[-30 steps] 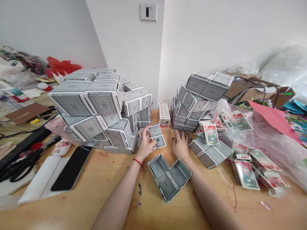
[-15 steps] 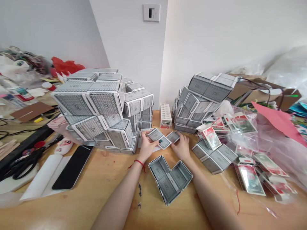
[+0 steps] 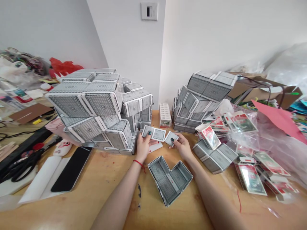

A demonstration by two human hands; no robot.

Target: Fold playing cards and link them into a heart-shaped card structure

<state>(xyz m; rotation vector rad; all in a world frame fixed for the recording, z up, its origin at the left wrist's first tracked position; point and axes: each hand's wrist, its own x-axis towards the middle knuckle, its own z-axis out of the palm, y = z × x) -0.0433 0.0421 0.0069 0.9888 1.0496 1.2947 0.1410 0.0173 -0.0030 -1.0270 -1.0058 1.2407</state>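
My left hand pinches a playing card, grey patterned back up, with a crease or joint across its middle. In my right hand is another playing card, also back up and partly covered by my fingers. The two cards' near edges almost meet; whether they touch I cannot tell. Beneath them a face-up card with red marks lies on the table. Nearer to me, between my forearms, sits an open heart-shaped box built of the same cards.
Tall stacks of card-built boxes stand at left, with more at right. A clear-wrapped carton stands between them. Card packs and plastic wrap lie right; a black phone and scissors lie left.
My hands have turned the cards flatter and brought them side by side. The right-hand card has lifted and swung to face up toward me, uncovering more of the face-up card below.
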